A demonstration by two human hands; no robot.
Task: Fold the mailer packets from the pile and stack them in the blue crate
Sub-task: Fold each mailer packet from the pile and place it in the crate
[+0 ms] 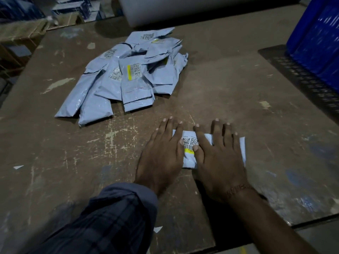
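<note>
Near the front edge of the table (pixel 229 85), two hands press flat on one small packet (pixel 189 143). The left hand (pixel 161 154) lies on the left end of the packet, and the right hand (pixel 218 162) lies on the right part. On both hands the fingers are straight and spread out, so neither grip is closed around anything. The thumbs sit close together over the middle of the packet. Between them you can see a white label with black code squares and a yellow stripe. A white corner of the packet sticks out past the right hand.

The left arm has a dark checked sleeve (pixel 113 217). The right wrist has a thin bracelet (pixel 236 189).

Farther back, toward the left side of the table, lies the pile (pixel 128 74) of gray-blue packets. They lie on top of each other in a messy heap, and some show labels with code squares. The pile is well apart from the hands.

At the far right corner of the table stands the blue crate (pixel 315 41). Only part of it shows, and you cannot see inside it. The table top is brown and scratched, with small bits of white paper on it.
</note>
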